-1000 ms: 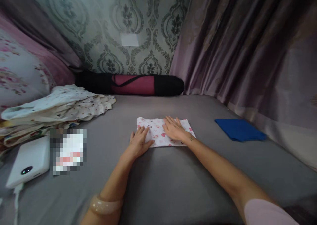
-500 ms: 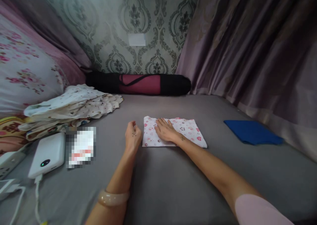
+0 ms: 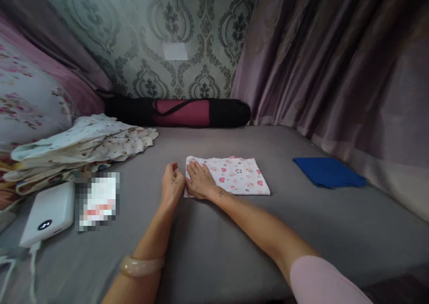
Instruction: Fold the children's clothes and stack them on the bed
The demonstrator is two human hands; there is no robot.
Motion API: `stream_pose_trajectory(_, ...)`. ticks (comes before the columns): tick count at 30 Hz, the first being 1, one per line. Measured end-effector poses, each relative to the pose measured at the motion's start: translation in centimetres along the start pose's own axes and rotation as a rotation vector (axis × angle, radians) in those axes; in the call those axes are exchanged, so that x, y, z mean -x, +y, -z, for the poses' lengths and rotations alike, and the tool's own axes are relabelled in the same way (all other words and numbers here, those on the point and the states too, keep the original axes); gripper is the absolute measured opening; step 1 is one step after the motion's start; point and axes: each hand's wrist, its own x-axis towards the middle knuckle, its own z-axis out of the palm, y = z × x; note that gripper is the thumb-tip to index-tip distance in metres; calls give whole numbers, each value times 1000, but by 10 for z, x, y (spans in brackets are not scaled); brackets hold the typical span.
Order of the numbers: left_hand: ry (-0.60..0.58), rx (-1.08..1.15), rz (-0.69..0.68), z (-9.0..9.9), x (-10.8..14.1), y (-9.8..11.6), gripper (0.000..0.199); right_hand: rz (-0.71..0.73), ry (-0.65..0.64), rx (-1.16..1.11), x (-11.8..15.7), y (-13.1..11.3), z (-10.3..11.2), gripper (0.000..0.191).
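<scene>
A folded white cloth [image 3: 241, 176] with pink hearts and small flowers lies flat on the grey bed sheet. My right hand [image 3: 199, 181] rests palm down on its left part, fingers stretched out. Just beside the cloth's left edge is my left hand [image 3: 172, 183], its fingers curled in a loose fist against the sheet. It seems to hold nothing, though its palm side is hidden. The two hands are close together at that edge.
A folded blue cloth [image 3: 328, 172] lies to the right. On the left are a white power bank [image 3: 50, 212] with a cable [image 3: 32, 272], a blurred-out item [image 3: 100, 201] and a crumpled patterned fabric [image 3: 90, 139]. A black and maroon roll bag [image 3: 181, 113] lies along the wall.
My right hand has slid left across the cloth, from near its middle to its left side. My left hand stays curled by the edge. The view has shifted slightly to the right.
</scene>
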Motion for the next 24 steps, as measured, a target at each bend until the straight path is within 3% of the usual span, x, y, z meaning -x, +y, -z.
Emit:
stream_pose_trajectory(5, 17, -96, -129, -3, 4, -1, 36, -14, -33, -241, 13, 16, 26, 55)
stream_pose_trajectory(10, -32, -239, -263, -4, 5, 10, 39, -34, 9, -78, 59, 59, 52, 56)
stream_pose_trajectory(13, -184, -300, -408, -12, 3, 17, 35, -92, -17, 20, 80, 85, 59, 58)
stream_pose_trajectory(17, -493, -355, -800, -35, 0, 27, 38, -90, -25, 87, 87, 103, 60, 61)
stream_pose_trajectory(19, -574, -418, -952, -49, 2, 33, 37, -79, -22, 109, 86, 106, 59, 61)
stream_pose_trajectory(21, -589, -506, -983, -61, 6, 38, 39, -76, -31, 127, 85, 108, 59, 61)
stream_pose_trajectory(24, -555, -612, -924, -73, 10, 41, 46, -49, -36, 156, 87, 112, 59, 61)
